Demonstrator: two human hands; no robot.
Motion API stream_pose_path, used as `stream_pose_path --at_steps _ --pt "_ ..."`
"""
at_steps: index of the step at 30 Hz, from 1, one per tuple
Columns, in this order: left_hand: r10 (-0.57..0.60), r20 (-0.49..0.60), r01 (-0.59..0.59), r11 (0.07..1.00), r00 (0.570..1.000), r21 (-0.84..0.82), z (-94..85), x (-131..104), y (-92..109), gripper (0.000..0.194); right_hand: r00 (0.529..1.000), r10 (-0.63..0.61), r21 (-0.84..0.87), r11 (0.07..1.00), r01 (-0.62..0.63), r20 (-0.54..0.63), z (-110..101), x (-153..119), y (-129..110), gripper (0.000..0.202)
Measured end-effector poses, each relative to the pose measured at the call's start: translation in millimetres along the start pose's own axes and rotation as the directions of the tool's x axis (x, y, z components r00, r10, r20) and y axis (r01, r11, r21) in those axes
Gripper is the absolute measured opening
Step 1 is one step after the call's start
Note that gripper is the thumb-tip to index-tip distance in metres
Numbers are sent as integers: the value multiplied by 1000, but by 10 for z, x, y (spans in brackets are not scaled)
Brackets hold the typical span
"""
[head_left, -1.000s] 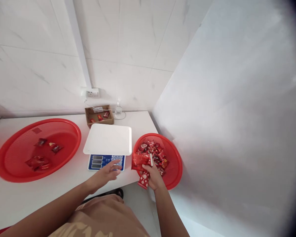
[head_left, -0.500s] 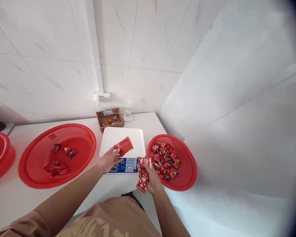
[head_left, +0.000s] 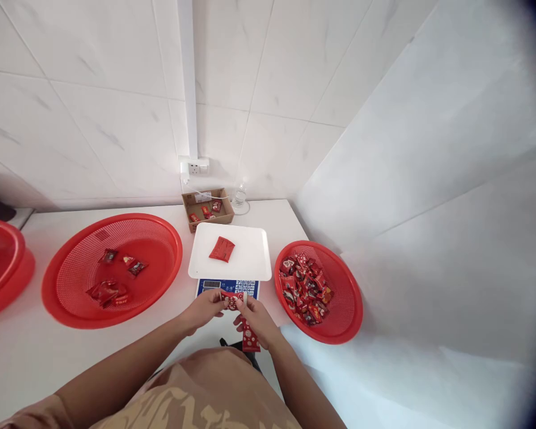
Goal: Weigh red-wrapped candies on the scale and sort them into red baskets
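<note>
Both hands meet in front of the scale's blue keypad [head_left: 218, 286]. My left hand [head_left: 205, 310] pinches the left end of a red packet with white print [head_left: 232, 300]. My right hand [head_left: 257, 322] grips the other end of that packet, and a second, white-dotted red packet [head_left: 250, 336] hangs from its fingers. Whether the two packets are joined is hidden by the fingers. On the scale's white tray [head_left: 250, 256] lies a plain red packet [head_left: 222, 249]. To the right, a red basket [head_left: 348, 298] holds a heap of small red packets [head_left: 306, 286].
A large red basket [head_left: 164, 286] with several packets stands at left, and another red basket [head_left: 8, 280] is partly in view beyond it. Behind the scale sit a cardboard box [head_left: 209, 217] with a few packets and a clear glass object [head_left: 239, 196] near a cable.
My left hand has let go of the plain red packet, now on the scale tray, and taken hold of the printed packet. My right hand has moved left.
</note>
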State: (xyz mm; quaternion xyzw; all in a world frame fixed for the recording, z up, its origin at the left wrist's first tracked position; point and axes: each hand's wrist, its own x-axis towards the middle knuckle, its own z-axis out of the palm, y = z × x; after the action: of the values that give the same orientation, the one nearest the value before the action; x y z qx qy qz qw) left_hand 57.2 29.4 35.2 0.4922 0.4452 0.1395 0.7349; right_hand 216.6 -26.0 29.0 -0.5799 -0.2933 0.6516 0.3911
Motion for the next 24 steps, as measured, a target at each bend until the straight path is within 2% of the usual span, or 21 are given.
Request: stream_pose_path --at_steps 3,6,9,11,14,18,20,22,24 --pt "18 -34 -18 1000 999 18 -49 -17 -51 25 999 15 -95 995 -12 38 -28 70 -9 40" --pt "-30 -62 24 996 998 -82 -49 -53 -75 31 996 48 -81 996 -42 71 -19 176 -16 39" --pt "-101 -165 71 981 981 -178 -62 -80 -64 50 993 112 13 994 -112 23 -39 337 -54 38" --pt "-143 -241 91 973 960 -214 -96 -98 -51 61 988 148 136 981 -142 -36 -94 464 -112 36" --pt "-178 -269 119 968 946 -221 -152 -135 -48 58 972 218 279 942 -186 -88 -189 620 -206 33" --pt "-203 -188 164 965 961 -206 -108 -175 -83 50 941 333 336 895 -294 -63 -162 636 -199 26" --pt "-217 -65 199 957 974 -211 -17 -169 -104 50 953 296 416 876 -245 -61 -73 581 -130 24" --pt "-212 74 223 950 975 -219 97 -144 -127 48 974 209 478 867 -141 -92 23 522 -54 25" --pt "-194 124 218 947 973 -234 198 -107 -153 43 986 119 481 876 -47 -120 88 473 5 29"
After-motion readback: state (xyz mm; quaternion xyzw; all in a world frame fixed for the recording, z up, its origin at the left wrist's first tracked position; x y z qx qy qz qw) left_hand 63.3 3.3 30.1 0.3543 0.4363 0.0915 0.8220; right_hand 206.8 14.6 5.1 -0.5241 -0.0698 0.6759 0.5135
